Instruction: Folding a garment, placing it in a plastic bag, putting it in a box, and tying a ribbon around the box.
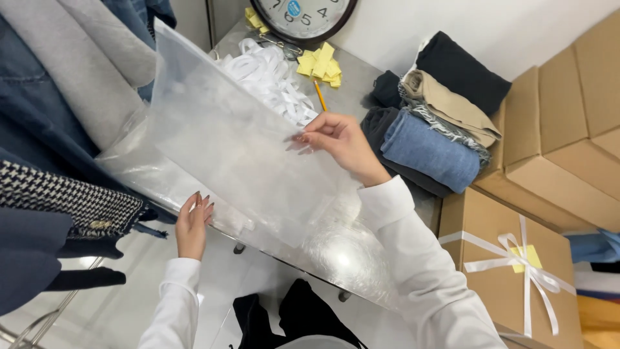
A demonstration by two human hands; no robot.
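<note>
Hanging coats crowd the space left of both hands. The left hand grips the lower edge of a clear plastic bag, fingers curled around it. The bag stretches up and across between the hands, over a steel bench. The right hand pinches the bag's far edge. Behind that hand lie white ribbon and yellow notes; to its right, folded clothes and cardboard boxes.

The wall clock is cut off by the top edge, the white ribbon pile blurs behind the frosted plastic bag, and the ribboned cardboard box and hanging garments run past the frame edges.
</note>
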